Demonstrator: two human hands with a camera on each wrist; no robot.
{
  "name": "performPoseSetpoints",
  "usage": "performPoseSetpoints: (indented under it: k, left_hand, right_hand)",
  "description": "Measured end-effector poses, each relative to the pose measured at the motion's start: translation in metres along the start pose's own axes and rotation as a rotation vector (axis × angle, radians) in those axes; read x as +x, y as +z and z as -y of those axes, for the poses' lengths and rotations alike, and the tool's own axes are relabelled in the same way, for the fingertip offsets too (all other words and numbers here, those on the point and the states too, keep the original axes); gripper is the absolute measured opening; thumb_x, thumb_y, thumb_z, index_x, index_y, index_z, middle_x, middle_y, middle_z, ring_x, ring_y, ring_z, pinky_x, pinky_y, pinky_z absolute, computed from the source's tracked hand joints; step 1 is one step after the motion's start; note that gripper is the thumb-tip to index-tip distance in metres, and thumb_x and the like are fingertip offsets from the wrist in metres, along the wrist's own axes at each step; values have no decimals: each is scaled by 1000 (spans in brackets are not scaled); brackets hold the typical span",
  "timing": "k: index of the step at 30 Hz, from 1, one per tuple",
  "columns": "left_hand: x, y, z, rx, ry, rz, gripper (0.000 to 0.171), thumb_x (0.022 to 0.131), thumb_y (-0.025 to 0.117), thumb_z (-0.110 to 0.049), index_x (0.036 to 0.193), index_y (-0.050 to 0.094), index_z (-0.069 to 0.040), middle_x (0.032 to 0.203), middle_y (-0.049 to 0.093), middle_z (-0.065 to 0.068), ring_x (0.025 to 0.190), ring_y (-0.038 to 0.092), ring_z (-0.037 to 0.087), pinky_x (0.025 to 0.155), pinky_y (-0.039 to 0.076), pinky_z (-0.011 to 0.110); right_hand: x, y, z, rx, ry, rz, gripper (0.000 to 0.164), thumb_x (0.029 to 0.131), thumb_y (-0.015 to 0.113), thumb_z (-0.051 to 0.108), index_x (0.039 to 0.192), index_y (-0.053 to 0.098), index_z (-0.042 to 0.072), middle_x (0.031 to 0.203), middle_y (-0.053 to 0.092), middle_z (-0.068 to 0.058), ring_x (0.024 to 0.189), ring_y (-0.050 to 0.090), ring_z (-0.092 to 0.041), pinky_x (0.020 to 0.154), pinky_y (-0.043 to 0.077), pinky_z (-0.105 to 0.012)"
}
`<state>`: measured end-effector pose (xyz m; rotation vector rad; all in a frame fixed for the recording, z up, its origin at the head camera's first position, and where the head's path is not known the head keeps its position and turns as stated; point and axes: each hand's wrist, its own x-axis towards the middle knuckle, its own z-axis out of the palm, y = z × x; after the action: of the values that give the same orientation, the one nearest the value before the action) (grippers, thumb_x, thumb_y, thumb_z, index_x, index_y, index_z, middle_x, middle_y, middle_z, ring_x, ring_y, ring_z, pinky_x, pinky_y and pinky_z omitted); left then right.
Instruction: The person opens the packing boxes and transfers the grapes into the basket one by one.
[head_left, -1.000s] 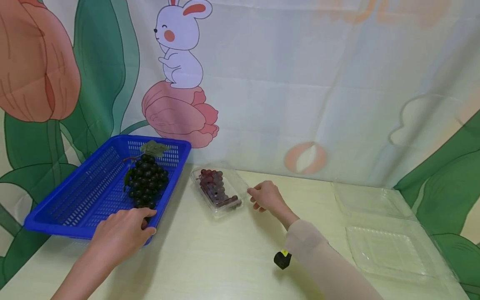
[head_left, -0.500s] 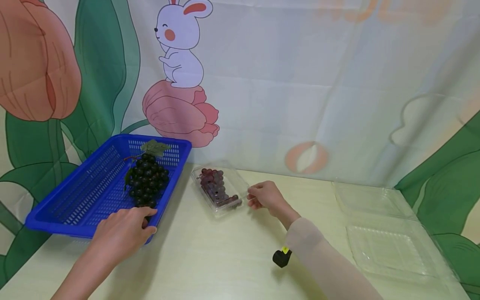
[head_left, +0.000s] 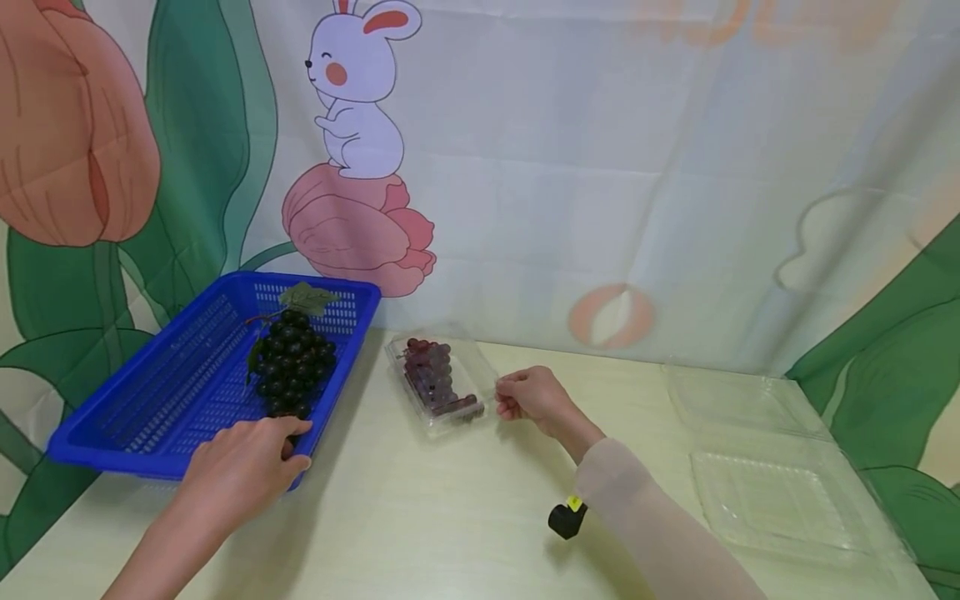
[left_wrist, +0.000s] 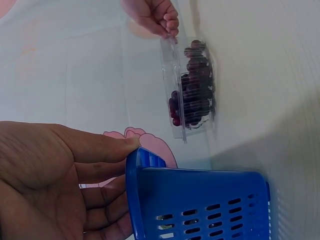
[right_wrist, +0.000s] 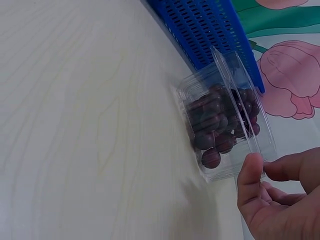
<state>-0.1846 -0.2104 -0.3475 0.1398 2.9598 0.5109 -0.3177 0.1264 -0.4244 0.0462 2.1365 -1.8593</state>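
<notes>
Red-purple grapes [head_left: 429,373] lie inside a clear plastic clamshell box [right_wrist: 200,95] on the table. My right hand [head_left: 536,398] pinches the box's right edge between thumb and fingertips, also visible in the right wrist view. At the left, a blue basket [head_left: 161,400] holds a bunch of dark grapes [head_left: 295,358] with a green leaf. My left hand [head_left: 243,467] grips the basket's near right corner at the rim; in the left wrist view its thumb and fingers [left_wrist: 102,147] meet that rim.
Two clear plastic containers, one farther back [head_left: 750,402] and one nearer [head_left: 780,504], lie at the table's right side. A printed cloth [head_left: 510,183] hangs behind the table. A black object with a yellow mark [head_left: 567,521] shows at the right sleeve.
My right fingers have curled in tighter at the box's edge. The box has shifted very slightly to the right. The left hand and the basket stay in place.
</notes>
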Motion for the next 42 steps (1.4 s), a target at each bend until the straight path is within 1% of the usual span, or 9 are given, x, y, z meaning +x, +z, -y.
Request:
performPoseSetpoints:
  k: [3,11,16,24,32,42]
  left_hand:
    - [0,0,0,5,-4,0,47,96,75,-18,139,64,-2,72,58,-2,55,45,19,50,33,33]
    - [-1,1,0,-3,7,-14,47,95,75,-18,139,64,-2,70,56,-2,54,43,18,50,31,33]
    - [1,2,1,-3,6,-7,48,95,75,-18,139,64,-2,69,56,-2,54,42,18,49,30,32]
    - [2,3,2,-5,-11,9,49,95,75,-19,140,63,-3,68,55,-1,54,40,18,49,28,32]
    - [2,2,0,1,-6,2,49,96,75,-19,140,63,-3,70,56,-2,55,42,18,50,29,33]
    - [3,3,2,8,-22,18,50,95,75,-20,140,63,-3,70,56,-1,55,43,19,50,29,33]
  right_hand:
    - [-3,-2,-2,-9,4,6,30,106,56,3,126,60,-19,92,67,-19,63,60,-13,58,54,-22]
    - [-10,-10,-4,-25,17,15,31,106,56,5,127,60,-18,95,66,-21,65,60,-14,59,54,-22]
    - [-15,-14,-5,-27,24,16,31,106,55,4,129,59,-17,96,66,-22,65,61,-14,59,54,-23]
    - [-21,-21,-9,-35,32,27,30,106,56,3,128,59,-17,91,65,-17,65,61,-14,59,54,-23]
    - [-31,-28,-11,-38,34,38,32,107,55,5,130,58,-16,92,66,-17,65,61,-14,59,54,-23]
    - [-44,-33,-15,-30,51,33,29,106,56,6,125,60,-15,88,65,-14,64,60,-13,58,53,-23]
